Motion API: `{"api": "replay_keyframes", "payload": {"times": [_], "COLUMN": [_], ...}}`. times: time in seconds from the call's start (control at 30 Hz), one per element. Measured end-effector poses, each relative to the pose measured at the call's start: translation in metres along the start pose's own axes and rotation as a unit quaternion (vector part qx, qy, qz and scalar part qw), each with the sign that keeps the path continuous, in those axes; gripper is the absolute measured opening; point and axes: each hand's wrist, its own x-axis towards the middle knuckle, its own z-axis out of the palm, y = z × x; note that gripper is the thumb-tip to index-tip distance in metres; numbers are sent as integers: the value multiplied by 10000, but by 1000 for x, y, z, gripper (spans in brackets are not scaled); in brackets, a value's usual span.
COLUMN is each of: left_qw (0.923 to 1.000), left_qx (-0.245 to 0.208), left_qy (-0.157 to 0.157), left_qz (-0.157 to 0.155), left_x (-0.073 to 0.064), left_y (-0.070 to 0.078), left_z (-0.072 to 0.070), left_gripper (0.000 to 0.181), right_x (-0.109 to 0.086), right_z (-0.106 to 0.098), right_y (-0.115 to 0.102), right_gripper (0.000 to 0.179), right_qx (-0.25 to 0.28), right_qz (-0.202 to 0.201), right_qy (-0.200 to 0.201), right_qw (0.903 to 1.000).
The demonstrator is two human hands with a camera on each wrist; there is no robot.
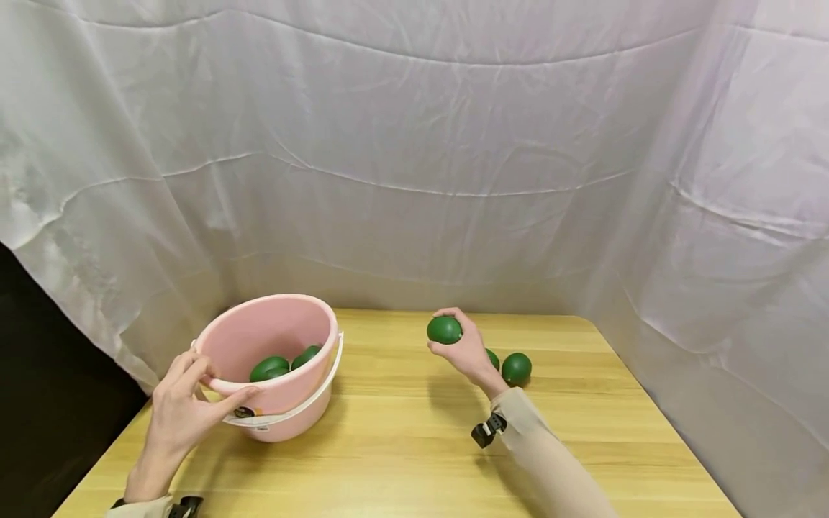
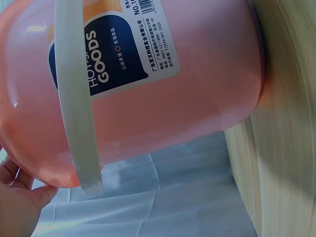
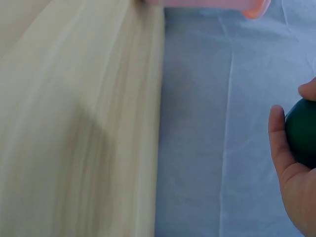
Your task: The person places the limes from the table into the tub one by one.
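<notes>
A pink plastic bucket [image 1: 311, 414] with a white handle [image 1: 324, 385] stands on the left of the table. My left hand [image 1: 178, 414] grips its rim at the near left, thumb on the outer side; the left wrist view shows that hand [image 2: 19, 202] at the rim and a printed label [image 2: 118, 49]. Inside the bucket lie smooth dark green, egg-shaped fruits [image 1: 269, 367]. My right hand [image 1: 468, 352] holds another such green fruit [image 1: 444, 329] above the table, between thumb and fingers. In the right wrist view this fruit [image 3: 303, 133] is partly cut off.
Two more green fruits [image 1: 517, 368] sit on the wooden table [image 1: 401, 446] beyond the right wrist, one partly hidden by it. Pale cloth [image 1: 414, 144] hangs behind the table and along its right side. A dark area [image 1: 52, 388] borders the left.
</notes>
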Motion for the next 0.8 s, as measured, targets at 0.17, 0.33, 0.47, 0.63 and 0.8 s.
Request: {"api": "replay_keyframes", "payload": {"times": [0.17, 0.33, 0.47, 0.63, 0.8], "left_qw": [9999, 9998, 9998, 9999, 10000], "left_qx": [-3, -1, 32, 108, 78], "left_qy": [-71, -146, -158, -75, -36], "left_qz": [-76, -148, -154, -60, -14], "left_x": [0, 0, 0, 0, 0], "left_y": [-1, -1, 0, 0, 0], "left_z": [-1, -2, -3, -2, -2], "left_gripper": [56, 55, 56, 56, 57], "right_x": [11, 19, 18, 12, 11], "right_z": [16, 31, 39, 47, 60], "right_y": [-13, -27, -47, -72, -80], "right_gripper": [53, 55, 54, 50, 49], "right_qx": [378, 602, 697, 783, 619], "right_qz": [-109, -163, -177, -313, -426], "right_qy": [-162, -369, -615, -741, -966], "right_qw": [9991, 9974, 9955, 9937, 9925]}}
